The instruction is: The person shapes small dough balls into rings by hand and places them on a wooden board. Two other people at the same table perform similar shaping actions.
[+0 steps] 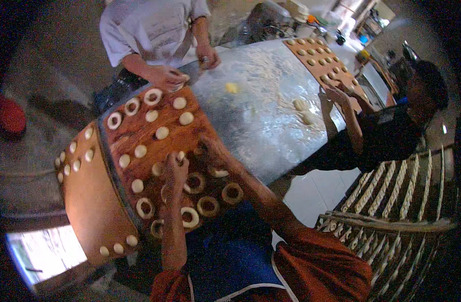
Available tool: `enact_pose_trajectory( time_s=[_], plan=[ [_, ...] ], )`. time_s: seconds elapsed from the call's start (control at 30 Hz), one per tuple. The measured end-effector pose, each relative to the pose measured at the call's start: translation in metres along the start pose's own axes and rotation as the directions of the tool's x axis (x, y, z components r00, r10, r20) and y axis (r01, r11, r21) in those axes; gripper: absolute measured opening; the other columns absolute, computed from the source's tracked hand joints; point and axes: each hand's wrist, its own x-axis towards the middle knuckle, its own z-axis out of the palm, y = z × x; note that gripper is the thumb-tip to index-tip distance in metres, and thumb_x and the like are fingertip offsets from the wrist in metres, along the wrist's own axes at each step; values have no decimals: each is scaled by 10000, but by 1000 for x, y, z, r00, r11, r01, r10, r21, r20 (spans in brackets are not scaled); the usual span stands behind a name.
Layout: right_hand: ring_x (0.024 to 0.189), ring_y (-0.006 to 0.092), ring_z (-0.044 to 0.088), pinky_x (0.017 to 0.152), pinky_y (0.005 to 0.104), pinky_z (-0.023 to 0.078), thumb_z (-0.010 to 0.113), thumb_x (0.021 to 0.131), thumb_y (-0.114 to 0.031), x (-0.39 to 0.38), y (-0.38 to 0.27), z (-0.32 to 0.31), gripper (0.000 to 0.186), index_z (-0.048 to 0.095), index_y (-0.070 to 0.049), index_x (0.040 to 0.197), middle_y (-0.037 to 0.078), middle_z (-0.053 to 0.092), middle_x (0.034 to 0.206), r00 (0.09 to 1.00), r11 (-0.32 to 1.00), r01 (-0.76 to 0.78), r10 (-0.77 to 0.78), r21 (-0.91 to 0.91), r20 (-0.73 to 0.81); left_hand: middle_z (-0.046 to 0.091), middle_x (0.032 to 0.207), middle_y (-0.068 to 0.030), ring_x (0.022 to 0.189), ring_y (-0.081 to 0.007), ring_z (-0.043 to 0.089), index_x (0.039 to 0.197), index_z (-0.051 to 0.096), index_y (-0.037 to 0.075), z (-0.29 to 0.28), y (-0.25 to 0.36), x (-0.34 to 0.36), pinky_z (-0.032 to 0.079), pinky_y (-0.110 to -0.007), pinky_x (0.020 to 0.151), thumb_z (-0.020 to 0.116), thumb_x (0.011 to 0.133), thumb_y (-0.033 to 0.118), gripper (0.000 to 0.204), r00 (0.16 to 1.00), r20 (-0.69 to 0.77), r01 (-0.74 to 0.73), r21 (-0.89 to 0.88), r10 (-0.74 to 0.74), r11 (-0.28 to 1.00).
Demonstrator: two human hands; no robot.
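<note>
My left hand (176,168) is closed over the near part of a brown wooden board (135,123), with a small pale dough ball (180,155) at its fingertips. Just to its right, my right hand (210,152) hangs over the board's right side; its fingers are dark and blurred, so I cannot make out their grip. Several dough balls lie on the board, one of them a flat round (162,133) beyond my left hand. Dough rings line the near edge, including a ring (189,217) beside my left forearm. More rings, such as one ring (153,96), sit along the far edge.
A second board (92,201) with dough balls adjoins on the left. Across from me, a co-worker's hand (170,79) works at the board's far edge. A floury metal table (250,116) stretches right, where another person handles dough near a filled board (318,59). Twisted dough strips (386,186) lie on racks at right.
</note>
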Motion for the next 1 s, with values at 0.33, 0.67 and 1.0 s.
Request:
enact_pose_trajectory(
  time_s=[0.33, 0.67, 1.0],
  plan=[
    [855, 385, 670, 779, 478, 540, 799, 838, -249, -115, 114, -255, 257, 730, -33, 958, 183, 714, 901, 742, 828, -476, 196, -298, -641, 612, 1076, -150, 982, -288, 633, 1177, 546, 56, 92, 211, 26, 514, -398, 884, 735, 906, 146, 342, 925, 96, -263, -534, 367, 803],
    [867, 327, 661, 719, 474, 509, 878, 761, -391, -177, 196, -298, 533, 684, -57, 1128, 144, 661, 781, 446, 675, -737, 524, 35, -725, 558, 1289, -231, 1255, -445, 508, 1218, 569, 57, 181, 305, 24, 411, -576, 1060, 679, 852, 100, 384, 824, 58, -560, -61, 563, 826],
    [819, 171, 709, 716, 322, 580, 820, 862, -67, -145, 117, -267, 278, 640, 1, 1063, 79, 732, 913, 645, 843, -377, 536, 383, -545, 704, 1198, -207, 1084, -326, 696, 1280, 652, -13, 177, 288, 2, 549, -422, 912, 734, 961, 329, 474, 824, 253, -269, -612, 507, 744]
  ],
)
